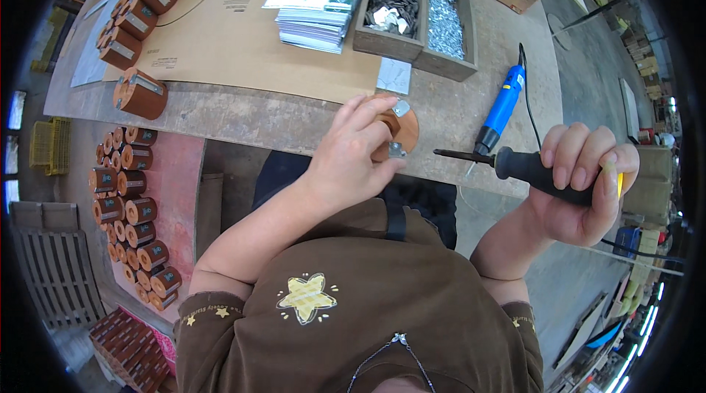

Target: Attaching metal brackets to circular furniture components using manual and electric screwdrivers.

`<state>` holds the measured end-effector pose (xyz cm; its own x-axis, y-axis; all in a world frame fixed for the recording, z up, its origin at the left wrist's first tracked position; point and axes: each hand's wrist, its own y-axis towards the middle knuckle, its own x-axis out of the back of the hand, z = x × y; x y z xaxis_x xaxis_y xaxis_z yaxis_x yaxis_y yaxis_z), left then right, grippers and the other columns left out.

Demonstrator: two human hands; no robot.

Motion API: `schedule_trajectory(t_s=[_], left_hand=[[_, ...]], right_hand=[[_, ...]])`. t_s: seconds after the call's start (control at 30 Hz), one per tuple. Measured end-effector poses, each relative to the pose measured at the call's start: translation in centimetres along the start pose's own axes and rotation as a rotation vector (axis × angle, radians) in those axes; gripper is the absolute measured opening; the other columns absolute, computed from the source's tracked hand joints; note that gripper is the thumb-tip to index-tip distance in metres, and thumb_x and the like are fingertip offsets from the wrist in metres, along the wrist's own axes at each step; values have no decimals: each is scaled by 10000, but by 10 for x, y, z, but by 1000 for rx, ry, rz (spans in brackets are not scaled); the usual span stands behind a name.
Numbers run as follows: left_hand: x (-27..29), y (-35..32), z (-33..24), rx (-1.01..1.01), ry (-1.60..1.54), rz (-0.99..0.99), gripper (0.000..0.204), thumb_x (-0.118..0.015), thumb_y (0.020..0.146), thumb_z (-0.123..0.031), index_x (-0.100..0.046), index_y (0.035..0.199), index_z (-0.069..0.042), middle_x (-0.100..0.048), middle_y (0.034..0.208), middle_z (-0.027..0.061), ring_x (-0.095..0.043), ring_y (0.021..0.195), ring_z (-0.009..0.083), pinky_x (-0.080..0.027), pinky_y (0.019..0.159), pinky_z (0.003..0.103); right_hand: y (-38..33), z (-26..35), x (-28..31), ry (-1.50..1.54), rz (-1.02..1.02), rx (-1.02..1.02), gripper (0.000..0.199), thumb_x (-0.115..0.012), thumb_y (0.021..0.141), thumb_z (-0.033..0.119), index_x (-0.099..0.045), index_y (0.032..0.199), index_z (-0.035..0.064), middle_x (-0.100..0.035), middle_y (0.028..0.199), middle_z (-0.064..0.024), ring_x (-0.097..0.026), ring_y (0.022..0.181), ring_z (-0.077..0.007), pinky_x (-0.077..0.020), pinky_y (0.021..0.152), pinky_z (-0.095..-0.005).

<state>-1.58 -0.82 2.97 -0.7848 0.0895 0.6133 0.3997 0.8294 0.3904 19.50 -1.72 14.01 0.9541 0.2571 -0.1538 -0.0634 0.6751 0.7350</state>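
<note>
Fingers of your left hand (353,154) are spread and curved over a round brown wooden block (401,128) that sits at the near edge of the counter (294,117); the fingertips press on its top and side, so the hand is half open and resting on it rather than wrapped around it. Two small metal brackets (401,108) show on the block, one at its far rim and one at its near rim just beside your thumb. Your palm hides most of the block's left half.

Your right hand (581,183) is closed tight around the black handle of a screwdriver (515,165), fingers curled over the top and thumb underneath. The shaft points left toward the block, its tip short of it and well apart from your left hand. A yellow end of the handle peeks out past your little finger.

Just beyond the screwdriver lies a blue corded power tool (504,106) on the counter. Farther off from both hands stand two wooden trays (419,55) of small metal parts; what kind each holds is hard to make out. Left of your left hand, more brown blocks (140,93) sit on a cardboard sheet (243,40), and others lie stacked on the floor below, cut off by the dark rim.
</note>
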Motion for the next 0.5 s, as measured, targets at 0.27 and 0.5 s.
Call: schedule_trajectory(t_s=[0.27,0.5], left_hand=[[-8,-1,-3,-30,-23,-73,331,-717,578,-80,-469,785,-8,-410,1206,176,-378,1126,412,-372,898,456],[39,-2,2,-119,-192,-78,335,-700,549,32,-470,787,-17,-389,1221,201,-373,1154,403,-356,928,440]], right_hand=[[-2,-2,-2,-42,-107,-14,64,-433,850,103,-402,869,51,-410,640,-51,-411,528,-122,-371,524,-274],[5,-8,-1,-84,-96,-40,75,-422,865,111,-383,827,58,-389,646,-48,-390,524,-106,-361,524,-252]])
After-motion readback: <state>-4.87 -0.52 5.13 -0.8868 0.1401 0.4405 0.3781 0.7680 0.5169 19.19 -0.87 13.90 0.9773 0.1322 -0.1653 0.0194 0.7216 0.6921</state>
